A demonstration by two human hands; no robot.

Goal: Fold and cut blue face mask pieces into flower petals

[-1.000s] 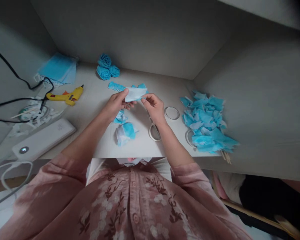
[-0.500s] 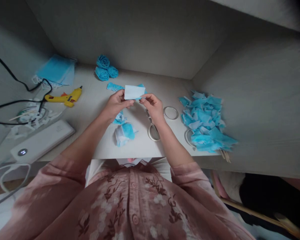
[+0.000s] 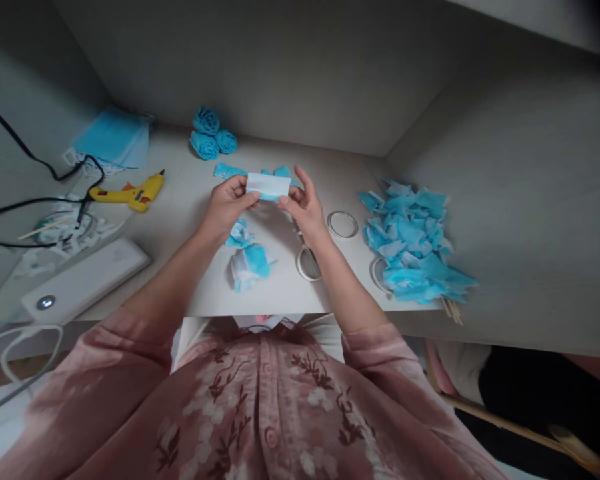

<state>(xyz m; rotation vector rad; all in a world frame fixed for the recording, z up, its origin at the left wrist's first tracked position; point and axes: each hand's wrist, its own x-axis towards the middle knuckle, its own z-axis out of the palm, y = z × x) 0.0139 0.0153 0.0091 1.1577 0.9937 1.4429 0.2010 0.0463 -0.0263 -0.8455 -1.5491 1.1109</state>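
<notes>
Between my two hands a small rectangle of face-mask fabric (image 3: 269, 184) is stretched, white on the side toward me with a blue strip along its lower edge. My left hand (image 3: 228, 205) pinches its left end between thumb and fingers. At the right end my right hand (image 3: 304, 207) pinches it too, with the index finger raised off it. Behind the fabric lie blue pieces (image 3: 229, 171) on the table. Closer to me sit a crumpled blue-and-white bundle (image 3: 250, 267) and a smaller one (image 3: 240, 233), partly behind my left wrist.
Three blue fabric roses (image 3: 206, 145) stand at the back. At left are blue face masks (image 3: 113, 137), a yellow glue gun (image 3: 130, 195), black cable and a white power bank (image 3: 85, 280). Scissors (image 3: 307, 262) and a tape ring (image 3: 343, 225) lie near a blue fabric pile (image 3: 405, 233).
The fabric's lower edge now shows a blue strip, and it looks shorter in height. My right index finger has lifted, and my left thumb has moved up onto the fabric.
</notes>
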